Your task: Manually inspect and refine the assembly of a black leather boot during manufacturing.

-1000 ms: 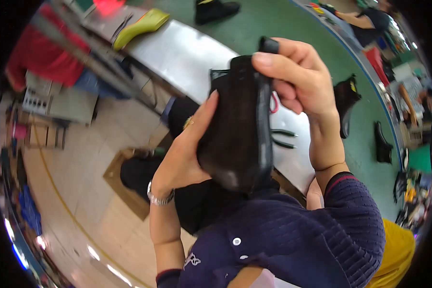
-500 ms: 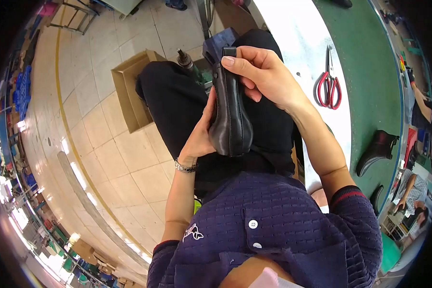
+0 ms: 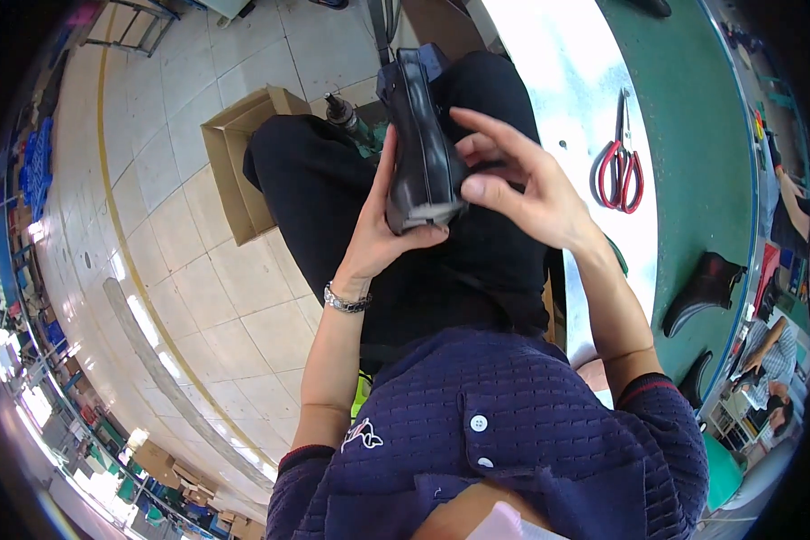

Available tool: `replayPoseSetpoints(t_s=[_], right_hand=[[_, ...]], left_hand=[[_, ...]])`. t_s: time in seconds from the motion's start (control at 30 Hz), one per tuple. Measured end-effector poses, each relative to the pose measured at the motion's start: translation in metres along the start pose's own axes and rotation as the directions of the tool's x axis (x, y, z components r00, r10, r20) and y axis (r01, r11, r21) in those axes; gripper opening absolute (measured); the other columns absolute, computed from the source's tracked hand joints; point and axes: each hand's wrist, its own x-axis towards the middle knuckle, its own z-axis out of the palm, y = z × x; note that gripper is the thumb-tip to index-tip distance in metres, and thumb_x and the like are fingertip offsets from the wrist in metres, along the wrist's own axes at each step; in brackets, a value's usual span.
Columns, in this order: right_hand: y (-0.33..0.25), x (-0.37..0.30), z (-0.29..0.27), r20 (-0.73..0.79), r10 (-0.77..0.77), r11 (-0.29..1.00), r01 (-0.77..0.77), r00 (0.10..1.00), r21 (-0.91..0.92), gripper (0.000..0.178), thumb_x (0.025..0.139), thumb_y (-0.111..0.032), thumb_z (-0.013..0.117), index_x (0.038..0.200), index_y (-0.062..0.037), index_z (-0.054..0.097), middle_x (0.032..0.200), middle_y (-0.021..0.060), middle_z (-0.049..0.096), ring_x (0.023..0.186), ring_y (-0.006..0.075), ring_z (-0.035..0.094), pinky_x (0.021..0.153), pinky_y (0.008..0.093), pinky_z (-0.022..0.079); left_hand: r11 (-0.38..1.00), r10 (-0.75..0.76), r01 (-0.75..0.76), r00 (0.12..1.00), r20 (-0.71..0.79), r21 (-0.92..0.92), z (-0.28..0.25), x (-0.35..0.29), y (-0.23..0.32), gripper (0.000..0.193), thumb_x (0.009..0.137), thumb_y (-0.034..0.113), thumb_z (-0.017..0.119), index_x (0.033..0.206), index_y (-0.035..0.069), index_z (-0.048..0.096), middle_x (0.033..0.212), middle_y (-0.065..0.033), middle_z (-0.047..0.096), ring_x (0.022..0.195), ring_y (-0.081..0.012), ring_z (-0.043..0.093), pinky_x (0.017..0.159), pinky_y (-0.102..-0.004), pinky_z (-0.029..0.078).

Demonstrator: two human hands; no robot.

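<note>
Gripping black boot (image 3: 423,144) over lap, left hand (image 3: 382,229) closed beneath heel; right hand (image 3: 522,184) fingers half-open beside upper. Inspection seemingly mid-way; nothing set down.

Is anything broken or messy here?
Nothing looks broken or spilled. The black boot sits in the left hand, the right hand touching it. Red scissors lie flat on the table.

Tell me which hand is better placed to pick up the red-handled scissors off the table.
Right. The right hand is on the table side, nearer the red-handled scissors, and only its fingers touch the black boot. The left hand cradles the boot from below and is farther from the table.
</note>
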Motion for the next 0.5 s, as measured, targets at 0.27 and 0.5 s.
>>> replayPoseSetpoints(t_s=[0.27,0.5], right_hand=[[0.003,0.012,0.014,-0.110,-0.090,0.911,0.037,0.990,-0.410,0.063,0.083,-0.029,0.072,0.131,0.0050,0.049,0.093,0.0250,0.067,0.083,0.0368,0.068,0.074,0.0352,0.054],[0.003,-0.025,-0.001,0.243,-0.131,0.831,0.240,0.961,-0.502,0.066,0.076,0.001,0.063,0.139,0.0048,0.039,0.100,0.0233,0.064,0.085,0.0372,0.066,0.073,0.0388,0.054]], left_hand=[[0.960,-0.236,0.229,0.971,-0.026,-0.162,-0.003,0.018,0.026,0.107,0.075,0.008,0.078,0.155,0.017,0.006,0.145,-0.0097,0.039,0.130,-0.0194,0.042,0.108,-0.0354,0.035],[0.994,-0.075,0.066,0.992,0.102,0.084,-0.019,0.002,0.001,0.136,0.058,0.016,0.092,0.154,0.017,-0.003,0.158,-0.0141,0.015,0.144,-0.0218,0.020,0.115,-0.0366,0.021]])
